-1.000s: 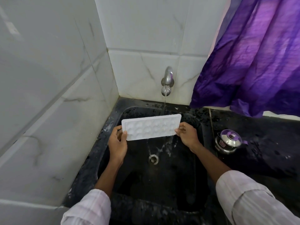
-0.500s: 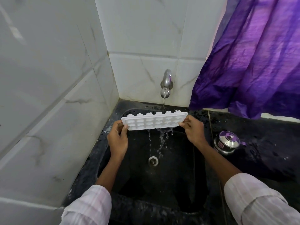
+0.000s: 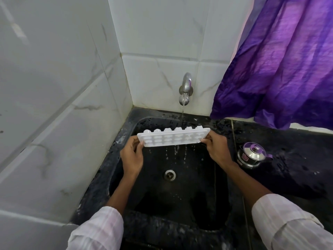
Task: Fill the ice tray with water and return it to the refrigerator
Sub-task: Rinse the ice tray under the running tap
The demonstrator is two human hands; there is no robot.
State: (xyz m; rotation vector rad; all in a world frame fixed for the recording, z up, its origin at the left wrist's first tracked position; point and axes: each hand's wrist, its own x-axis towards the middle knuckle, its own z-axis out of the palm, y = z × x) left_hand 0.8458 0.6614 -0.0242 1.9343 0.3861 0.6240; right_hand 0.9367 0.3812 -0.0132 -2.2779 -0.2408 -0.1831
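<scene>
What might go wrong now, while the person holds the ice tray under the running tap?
1. The ice tray is tilted toward the person and water drips off its near edge into the sink; the cells may not fill.
2. The left hand and right hand pinch only the wet ends, so it could slip.
3. Splash from the tap may wet the sleeves.

White ice tray (image 3: 173, 138), black speckled sink (image 3: 126, 134). Purple curtain (image 3: 281, 60); white, grey-veined wall tiles (image 3: 54, 87). Pale striped sleeves (image 3: 97, 230).
</scene>
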